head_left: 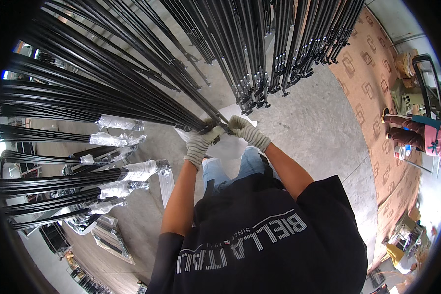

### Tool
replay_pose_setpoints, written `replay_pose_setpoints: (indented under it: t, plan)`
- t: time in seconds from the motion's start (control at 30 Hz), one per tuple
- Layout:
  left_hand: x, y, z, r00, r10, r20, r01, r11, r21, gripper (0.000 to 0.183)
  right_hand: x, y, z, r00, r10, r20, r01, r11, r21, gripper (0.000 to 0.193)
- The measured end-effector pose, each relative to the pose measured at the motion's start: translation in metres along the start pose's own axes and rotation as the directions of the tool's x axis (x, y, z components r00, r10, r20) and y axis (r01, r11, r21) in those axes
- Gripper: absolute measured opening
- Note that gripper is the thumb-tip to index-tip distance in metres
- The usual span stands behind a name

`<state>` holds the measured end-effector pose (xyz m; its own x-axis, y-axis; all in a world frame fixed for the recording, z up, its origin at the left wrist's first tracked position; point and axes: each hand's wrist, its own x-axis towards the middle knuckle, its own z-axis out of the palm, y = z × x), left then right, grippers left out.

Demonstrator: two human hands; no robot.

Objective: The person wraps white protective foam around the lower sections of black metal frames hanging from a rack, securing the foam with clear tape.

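Note:
Both my hands wear pale striped work gloves. My left hand (pixel 199 146) is closed at the lower ends of a bundle of long black metal tubes (pixel 147 100) that slants down from the upper left. Beside it my right hand (pixel 249 133) is closed by the end of one separate black tube (pixel 211 111), its fingertips against it. A whitish translucent sheet (pixel 229 148) lies below and around my hands, just in front of my knees. The fingertips are partly hidden by the tube ends.
More black tubes with small end fittings (pixel 255 93) stand in rows ahead. At left, several tube bundles have ends wrapped in clear plastic (pixel 142 170). A patterned brown carpet (pixel 362 93) borders the concrete floor on the right, where another person (pixel 411 128) stands near a black-handled cart (pixel 426 61).

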<state>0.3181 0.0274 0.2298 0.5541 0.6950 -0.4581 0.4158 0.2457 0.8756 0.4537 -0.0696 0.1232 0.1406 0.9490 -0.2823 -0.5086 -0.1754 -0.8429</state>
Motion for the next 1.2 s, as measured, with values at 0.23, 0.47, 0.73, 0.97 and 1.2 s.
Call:
replay_pose_setpoints:
  t: [0.23,0.47,0.73,0.97,1.2]
  plan:
    - [0.0,-0.004,-0.002,0.99,0.026,0.136,0.017,0.953,-0.304,0.053,-0.005,-0.004,-0.002,0.98,-0.141,-0.14,0.112,0.974,-0.195,0.024]
    - [0.001,0.009,-0.013,0.916,0.028,0.401,0.101,0.95,-0.296,0.043,-0.008,0.014,-0.011,0.979,-0.027,-0.201,0.001,0.992,-0.127,0.037]
    - [0.008,0.006,0.002,0.981,-0.001,0.196,0.048,0.972,-0.231,0.027,-0.028,-0.036,0.009,0.969,-0.177,-0.173,0.143,0.971,-0.191,0.057]
    - [0.025,-0.022,-0.005,0.983,0.116,0.139,-0.11,0.993,-0.05,0.036,-0.014,-0.024,0.001,0.986,-0.136,-0.099,0.104,0.955,-0.276,0.068]
    - [0.022,-0.041,-0.02,0.988,0.087,0.13,-0.078,0.994,-0.072,0.039,-0.019,-0.026,0.029,0.962,-0.269,-0.047,0.195,0.797,-0.572,0.046]
